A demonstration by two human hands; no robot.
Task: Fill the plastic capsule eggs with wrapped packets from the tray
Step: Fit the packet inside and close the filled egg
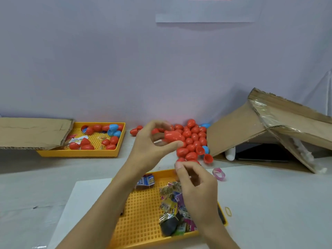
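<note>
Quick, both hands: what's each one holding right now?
Left hand: grips a red egg.
Right hand: fingers curled over the tray; whether it holds anything cannot be told.

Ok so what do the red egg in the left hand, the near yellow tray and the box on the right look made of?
Red egg: smooth, slightly glossy, likely plastic. Near yellow tray: moulded grid of holes, probably rigid plastic. Box: brown corrugated cardboard, fluted torn edges, shiny clear tape on top.

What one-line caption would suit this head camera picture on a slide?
Left hand holds a red egg while the right hand hovers over packets in the near tray.
</note>
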